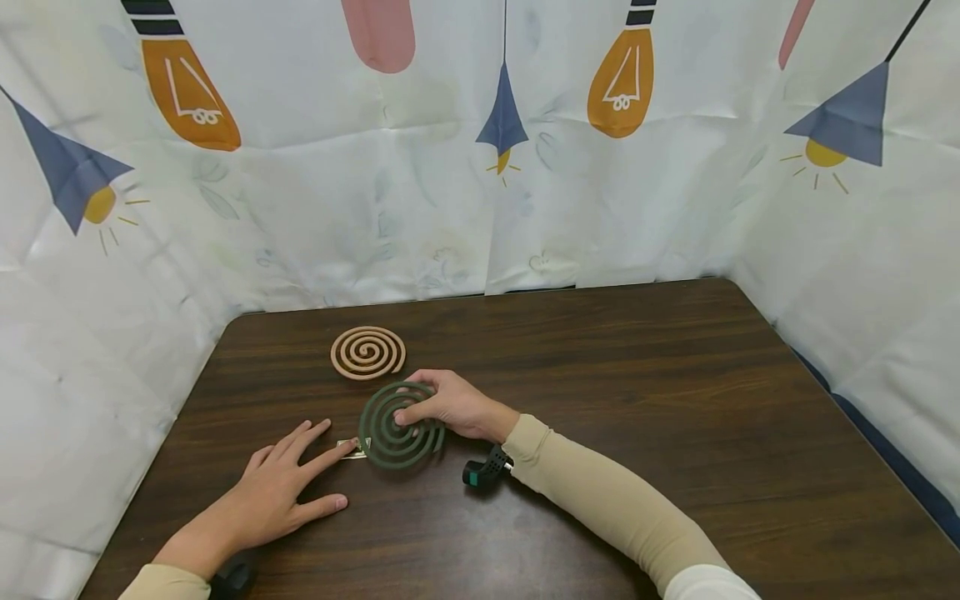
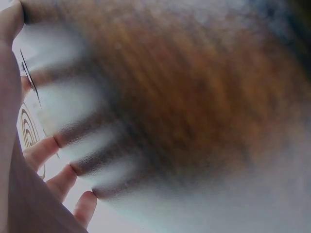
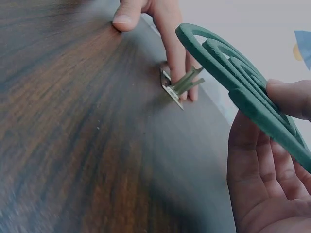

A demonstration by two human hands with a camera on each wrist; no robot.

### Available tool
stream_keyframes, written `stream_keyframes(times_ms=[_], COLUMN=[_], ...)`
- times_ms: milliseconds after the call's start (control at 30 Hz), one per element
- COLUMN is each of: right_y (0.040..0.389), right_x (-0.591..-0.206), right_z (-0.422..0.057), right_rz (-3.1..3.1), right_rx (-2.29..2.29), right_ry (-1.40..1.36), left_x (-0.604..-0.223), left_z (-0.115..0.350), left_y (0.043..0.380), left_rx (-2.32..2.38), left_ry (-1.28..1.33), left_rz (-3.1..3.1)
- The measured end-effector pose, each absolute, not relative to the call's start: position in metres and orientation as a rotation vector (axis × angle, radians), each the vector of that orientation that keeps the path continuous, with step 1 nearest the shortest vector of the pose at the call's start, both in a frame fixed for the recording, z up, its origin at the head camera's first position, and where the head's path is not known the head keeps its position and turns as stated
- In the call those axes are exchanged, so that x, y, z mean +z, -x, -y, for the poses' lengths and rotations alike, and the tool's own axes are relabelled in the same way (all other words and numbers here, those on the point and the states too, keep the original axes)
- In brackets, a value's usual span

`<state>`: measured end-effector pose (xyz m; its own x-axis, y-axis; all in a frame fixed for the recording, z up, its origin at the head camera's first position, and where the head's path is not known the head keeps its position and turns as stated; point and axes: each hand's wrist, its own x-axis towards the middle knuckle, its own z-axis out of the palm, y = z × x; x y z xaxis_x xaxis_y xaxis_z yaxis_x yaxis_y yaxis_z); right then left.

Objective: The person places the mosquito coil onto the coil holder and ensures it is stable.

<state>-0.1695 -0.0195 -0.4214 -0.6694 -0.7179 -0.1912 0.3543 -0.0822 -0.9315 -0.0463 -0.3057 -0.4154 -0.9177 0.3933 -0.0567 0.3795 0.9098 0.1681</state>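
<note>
My right hand [image 1: 457,406] pinches a green mosquito coil [image 3: 262,116] between thumb and fingers and holds it above the table, its face tilted. A small metal coil stand [image 3: 172,92] lies on the tabletop beneath the coil's left side, with a bent prong pointing up toward it in the right wrist view. The left hand [image 1: 277,487] rests on the table with fingers spread, its index fingertip touching the stand. In the left wrist view the fingers [image 2: 62,182] touch the tabletop. Whether the prong meets the coil cannot be told.
Beyond the green coil, a tan mosquito coil [image 1: 367,352] lies flat on the dark wooden table [image 1: 600,375]. A white curtain [image 1: 450,208] printed with lamps and bulbs hangs around the table's back and sides. A black wrist camera [image 1: 483,471] sits below the right wrist.
</note>
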Motion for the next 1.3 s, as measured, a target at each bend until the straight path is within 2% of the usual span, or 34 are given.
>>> stream_keyframes(times_ms=[1300], right_y=[0.161], right_x=[-0.430], right_z=[0.045], right_rz=[-1.479], right_rx=[-1.822], right_ry=[0.400], left_x=[-0.417], left_z=[0.305], left_y=[0.046], left_rx=[0.209], left_ry=[-0.567], left_rz=[-2.985])
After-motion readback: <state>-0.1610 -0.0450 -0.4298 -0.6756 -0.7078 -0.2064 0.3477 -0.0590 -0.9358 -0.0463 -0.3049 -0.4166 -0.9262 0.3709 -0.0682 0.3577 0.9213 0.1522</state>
